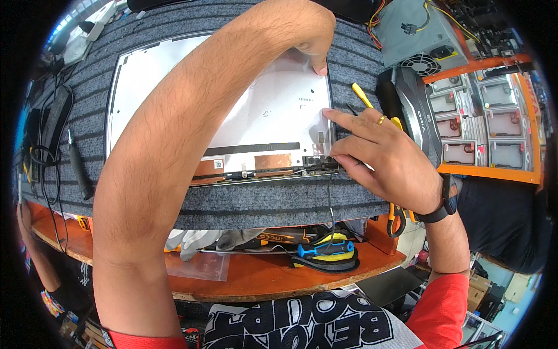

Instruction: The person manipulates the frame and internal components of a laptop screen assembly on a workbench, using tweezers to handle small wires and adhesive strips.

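Observation:
A flat display panel (136,81) with a white back, copper foil patches (272,161) and a thin cable along its lower edge lies on a ridged grey mat (261,203). My left forearm arches across it. My left hand (311,32) is at the upper right corner, thumb down on the white back, other fingers mostly hidden. My right hand (381,145) is at the right edge, index finger resting on it, thumb and bent fingers closed at the lower right corner. Yellow-handled tools (362,93) lie just beyond that hand. A dark-handled tool (80,171) lies left of the panel.
A metal power supply (407,41), black case (407,104) and orange-framed box of phone cases (535,145) stand at right. Cables and a black adapter (58,116) are at left. A shelf (244,288) below holds gloves and a blue screwdriver (325,249). Another person's arm (38,256) shows far left.

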Available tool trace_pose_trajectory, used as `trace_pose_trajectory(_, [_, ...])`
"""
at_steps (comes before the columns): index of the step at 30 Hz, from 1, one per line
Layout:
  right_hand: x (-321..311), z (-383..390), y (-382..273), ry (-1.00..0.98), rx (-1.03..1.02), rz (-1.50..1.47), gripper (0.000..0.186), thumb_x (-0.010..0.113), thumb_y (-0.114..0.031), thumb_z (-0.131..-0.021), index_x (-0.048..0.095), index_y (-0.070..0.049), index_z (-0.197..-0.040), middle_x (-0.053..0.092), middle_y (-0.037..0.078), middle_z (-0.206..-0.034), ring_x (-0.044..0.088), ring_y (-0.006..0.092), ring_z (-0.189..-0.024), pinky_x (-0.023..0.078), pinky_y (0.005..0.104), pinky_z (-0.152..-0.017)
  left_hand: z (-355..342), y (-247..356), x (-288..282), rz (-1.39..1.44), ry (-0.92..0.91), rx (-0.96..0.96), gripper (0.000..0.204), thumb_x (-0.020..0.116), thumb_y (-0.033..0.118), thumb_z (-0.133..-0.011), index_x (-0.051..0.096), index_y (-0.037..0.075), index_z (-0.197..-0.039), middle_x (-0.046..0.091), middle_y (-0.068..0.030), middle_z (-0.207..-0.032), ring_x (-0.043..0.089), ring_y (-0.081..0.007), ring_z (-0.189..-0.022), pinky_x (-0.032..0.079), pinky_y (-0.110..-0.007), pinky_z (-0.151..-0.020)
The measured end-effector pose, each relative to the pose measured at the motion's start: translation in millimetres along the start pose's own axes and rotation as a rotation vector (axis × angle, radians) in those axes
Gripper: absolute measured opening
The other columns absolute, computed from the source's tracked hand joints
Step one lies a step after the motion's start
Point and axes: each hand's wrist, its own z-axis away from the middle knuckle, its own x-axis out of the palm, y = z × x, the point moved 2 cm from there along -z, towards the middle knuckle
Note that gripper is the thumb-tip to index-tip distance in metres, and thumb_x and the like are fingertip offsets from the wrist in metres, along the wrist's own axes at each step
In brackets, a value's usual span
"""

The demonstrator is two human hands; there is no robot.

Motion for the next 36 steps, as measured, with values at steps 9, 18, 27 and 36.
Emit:
trace_pose_trajectory(9, [4,0,1,0.099,-0.026,-0.026,0.013,0.078,-0.007,-0.087,0.071,-0.007,-0.098,0.069,0.014,-0.139,0.065,0.0334,-0.1,0.055,0.0425,-0.091,-2,-3,1,0.036,-0.023,0.002,0.056,0.092,0.034,-0.072,0.077,-0.005,-0.109,0.077,-0.0244,-0.107,0.075,-0.0401,-0.098,0.059,-0.048,-0.082])
trace_pose_trajectory(18, [2,1,0,0.059,-0.055,0.006,0.017,0.073,-0.009,-0.09,0.066,-0.004,-0.105,0.067,0.019,-0.135,0.063,0.0381,-0.112,0.054,0.0455,-0.098,-5,-5,27,0.143,0.154,-0.003,0.047,0.093,0.024,-0.073,0.065,0.006,-0.106,0.076,-0.0145,-0.088,0.076,-0.0264,-0.083,0.056,-0.04,-0.072])
trace_pose_trajectory(27, [2,1,0,0.052,-0.051,0.011,0.019,0.074,-0.009,-0.088,0.066,-0.004,-0.105,0.067,0.019,-0.135,0.063,0.0371,-0.112,0.053,0.0448,-0.098,15,-2,40,0.001,0.403,0.06,0.036,0.091,0.025,-0.076,0.067,0.013,-0.101,0.071,-0.0092,-0.1,0.071,-0.0267,-0.097,0.046,-0.047,-0.098])
trace_pose_trajectory(36, [3,1,0,0.072,-0.067,0.024,0.018,0.075,-0.009,-0.088,0.066,-0.003,-0.103,0.068,0.019,-0.133,0.063,0.0358,-0.112,0.054,0.044,-0.098,20,1,51,-0.091,0.565,0.139,0.029,0.087,0.019,-0.082,0.068,0.012,-0.102,0.069,-0.007,-0.102,0.067,-0.0283,-0.102,0.042,-0.048,-0.095])
